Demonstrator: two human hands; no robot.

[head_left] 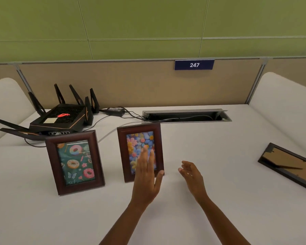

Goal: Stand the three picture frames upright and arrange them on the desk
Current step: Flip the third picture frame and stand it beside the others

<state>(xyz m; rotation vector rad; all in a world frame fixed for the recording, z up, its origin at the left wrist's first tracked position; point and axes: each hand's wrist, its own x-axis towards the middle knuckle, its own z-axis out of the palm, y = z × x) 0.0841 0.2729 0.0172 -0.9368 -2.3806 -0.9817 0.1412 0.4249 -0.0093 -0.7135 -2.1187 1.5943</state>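
So the white counter [210, 200] fills most of the view, with its near edge cut off at the bottom; the black router [60, 117] sits back left with its antennas sticking up, and its cables run to the open cable hatch [185, 115], though you can't see where they end inside it; the donut frame [74, 162] stands upright at front left, just in front of the router, hiding part of its ports; the flower frame [140, 152] stands upright beside it, a bit farther back, and the lower part of its picture is covered by the left hand [147, 179]; that hand is flat and spread wide, holding nothing, thumb tip at the frame's lower right corner, but whether it actually touches I can't tell; the right hand [193, 175] hovers just right of that frame, fingers loosely curled and open, grip empty; the third frame [290, 167] lies face down at far right, well apart, backing and stand showing, its right end cut off by the edge; a small 247 sign [194, 64] hangs on the partition.
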